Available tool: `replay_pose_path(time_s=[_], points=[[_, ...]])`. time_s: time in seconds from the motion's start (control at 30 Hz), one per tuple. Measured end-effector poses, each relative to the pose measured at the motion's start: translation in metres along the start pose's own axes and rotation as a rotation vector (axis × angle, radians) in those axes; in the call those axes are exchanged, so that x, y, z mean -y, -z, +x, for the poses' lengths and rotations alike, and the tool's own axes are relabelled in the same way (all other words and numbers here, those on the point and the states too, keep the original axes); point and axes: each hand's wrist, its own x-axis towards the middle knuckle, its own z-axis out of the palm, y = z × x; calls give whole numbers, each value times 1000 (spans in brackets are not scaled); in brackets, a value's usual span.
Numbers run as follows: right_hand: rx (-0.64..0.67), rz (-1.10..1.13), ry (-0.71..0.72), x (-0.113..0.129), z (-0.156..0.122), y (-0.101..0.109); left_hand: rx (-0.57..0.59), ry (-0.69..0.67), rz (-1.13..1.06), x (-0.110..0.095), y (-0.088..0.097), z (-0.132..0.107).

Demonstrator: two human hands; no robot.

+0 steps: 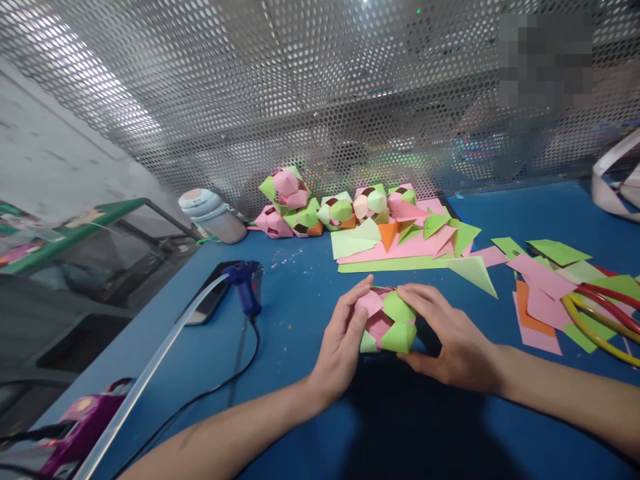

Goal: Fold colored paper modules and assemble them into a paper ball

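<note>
Between my two hands, just over the blue table point(295, 360), is a folded paper ball point(399, 338) in pink and green with openings in its sides. My left hand point(342, 337) grips its left side, thumb toward me. On the right, my right hand point(450, 337) curves round the ball, fingers along the top and thumb near the lower edge. Beyond them, several similar paper balls point(305, 219) in pink, green and orange are stacked and lined up by the mesh. Paper sheets and folded pieces point(395, 252) lie in front of that row.
Left of my hands a blue hot glue gun point(246, 287) with a long clear glue stick rests by a phone point(210, 300). A cup point(215, 213) stands behind. Loose paper pieces point(547, 287) and scissors with red and yellow handles point(600, 320) lie right. Perforated metal mesh point(300, 80) borders the back.
</note>
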Motion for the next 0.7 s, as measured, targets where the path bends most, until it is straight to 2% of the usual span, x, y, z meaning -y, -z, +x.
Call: replay_pose_path(time_s=[0.23, 0.37, 0.53, 0.7], points=[[-6, -23, 10, 1, 0, -5, -42, 0, -40, 4, -5, -1], [17, -21, -32, 2, -1, -6, -48, 20, -53, 3, -7, 0], [32, 5, -91, 1, -1, -7, -64, 89, -80, 3, -7, 1], [55, 2, -60, -2, 1, -7, -60, 156, -181, 4, -9, 2]])
